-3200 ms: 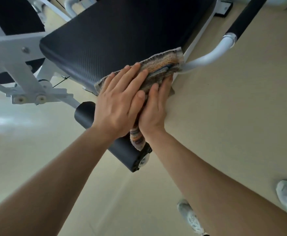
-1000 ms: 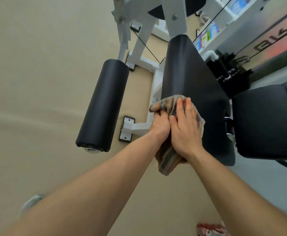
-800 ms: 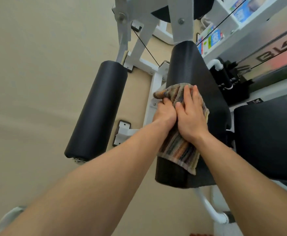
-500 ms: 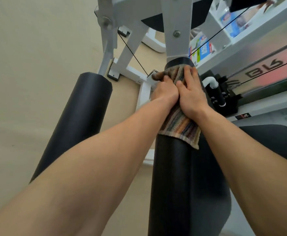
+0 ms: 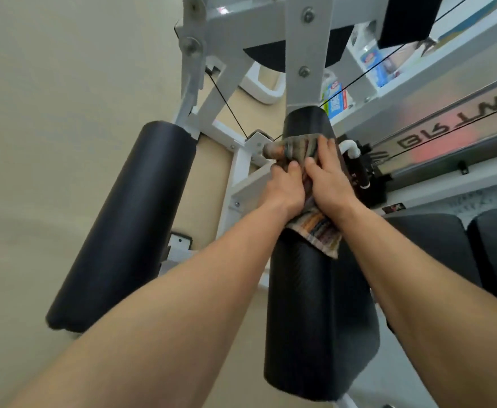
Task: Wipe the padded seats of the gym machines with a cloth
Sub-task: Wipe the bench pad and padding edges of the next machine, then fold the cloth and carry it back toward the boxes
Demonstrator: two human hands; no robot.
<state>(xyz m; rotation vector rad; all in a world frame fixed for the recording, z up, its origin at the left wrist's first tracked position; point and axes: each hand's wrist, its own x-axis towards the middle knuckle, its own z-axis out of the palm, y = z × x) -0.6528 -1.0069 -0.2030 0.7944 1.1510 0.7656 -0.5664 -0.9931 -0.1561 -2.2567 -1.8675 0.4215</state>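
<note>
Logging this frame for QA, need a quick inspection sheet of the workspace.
Surface: black pad, long, running away from the camera; no dirt visible.
Job's things: striped cloth draped over the pad's far half.
Clutter: nothing seen.
Grips: left hand and right hand side by side, both pressing the cloth.
Cables: thin black cables crossing the white frame.
Surroundings: roller pad at left, beige floor, another seat at right.
</note>
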